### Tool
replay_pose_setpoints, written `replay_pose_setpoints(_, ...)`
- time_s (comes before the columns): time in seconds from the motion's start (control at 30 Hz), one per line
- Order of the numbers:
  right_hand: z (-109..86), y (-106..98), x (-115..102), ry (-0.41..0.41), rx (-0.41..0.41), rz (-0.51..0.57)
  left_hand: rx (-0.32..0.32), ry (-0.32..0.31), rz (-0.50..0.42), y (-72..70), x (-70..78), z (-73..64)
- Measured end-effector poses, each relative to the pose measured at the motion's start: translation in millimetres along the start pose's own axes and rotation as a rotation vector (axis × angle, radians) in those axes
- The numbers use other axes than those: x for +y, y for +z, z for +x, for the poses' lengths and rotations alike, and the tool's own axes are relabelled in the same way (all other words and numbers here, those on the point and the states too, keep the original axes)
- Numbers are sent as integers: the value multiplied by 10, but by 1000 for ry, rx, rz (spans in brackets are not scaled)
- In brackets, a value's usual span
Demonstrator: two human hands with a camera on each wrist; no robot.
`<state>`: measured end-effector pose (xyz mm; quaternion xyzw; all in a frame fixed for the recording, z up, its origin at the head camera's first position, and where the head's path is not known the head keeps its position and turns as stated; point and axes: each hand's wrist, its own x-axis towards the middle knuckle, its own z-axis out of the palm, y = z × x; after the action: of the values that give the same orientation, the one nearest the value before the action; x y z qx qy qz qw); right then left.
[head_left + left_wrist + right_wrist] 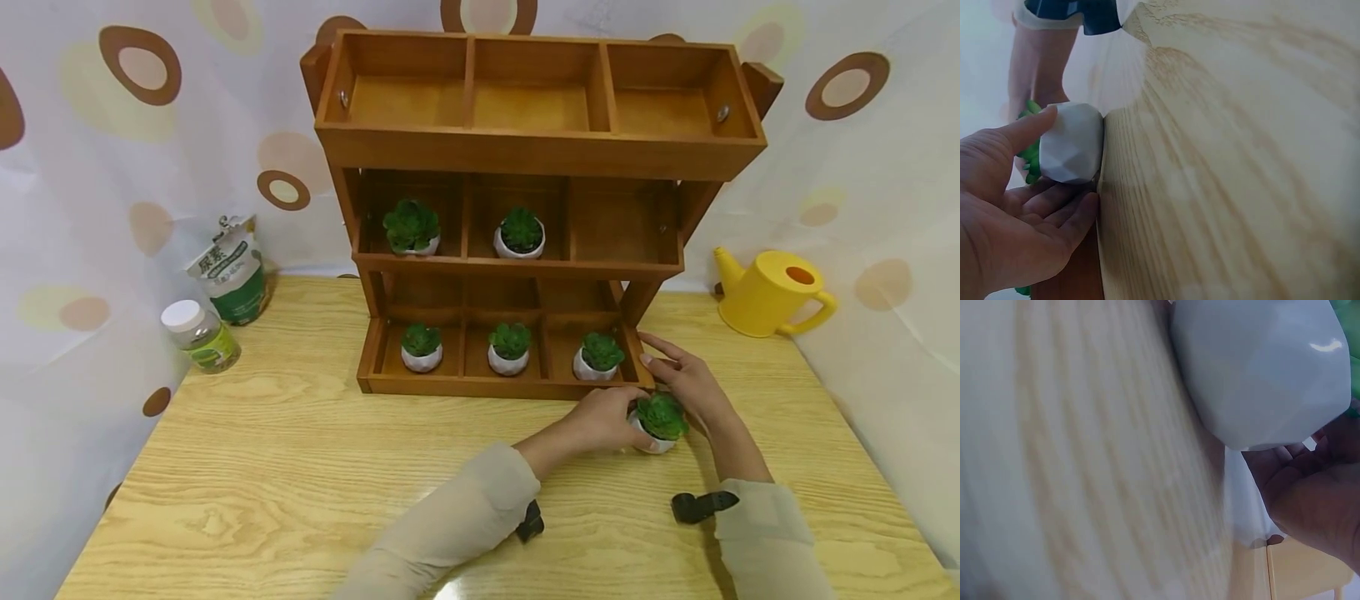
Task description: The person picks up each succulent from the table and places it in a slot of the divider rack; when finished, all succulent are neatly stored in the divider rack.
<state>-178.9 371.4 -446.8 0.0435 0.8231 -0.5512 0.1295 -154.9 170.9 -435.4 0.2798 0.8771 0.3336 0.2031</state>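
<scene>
At the right of the table, my left hand (602, 419) holds a potted succulent (660, 422), its thumb on the faceted white pot (1074, 145) and its fingers around the far side. The pot is at the tabletop, just in front of the shelf's right corner. My right hand (690, 383) reaches past the plant, fingers extended beside the right end of the wooden shelf (480, 387); whether they touch the wood is hard to tell. From the right wrist, the white pot (1260, 369) looms close, with the right hand (1316, 497) behind it.
Potted succulents stand in the bottom tier, one (598, 357) in its right compartment, and two more on the middle tier. A yellow watering can (772, 293) sits at the right. At the left are a white-capped jar (201, 336) and a green-and-white pouch (232, 275).
</scene>
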Motion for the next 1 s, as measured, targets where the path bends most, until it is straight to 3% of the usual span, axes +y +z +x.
replay_pose_setpoints(0.43, -15, 20, -26, 17, 0, 5, 39, 6, 17, -25, -33, -47)
replay_pose_setpoints(0.73, -35, 20, -58, 53, 9, -55, 64, 50, -32, -243, -141, -238)
replay_pose_setpoints(1.0, -28, 27, -39, 18, 19, 2, 126, 103, -47, -585, -145, -434)
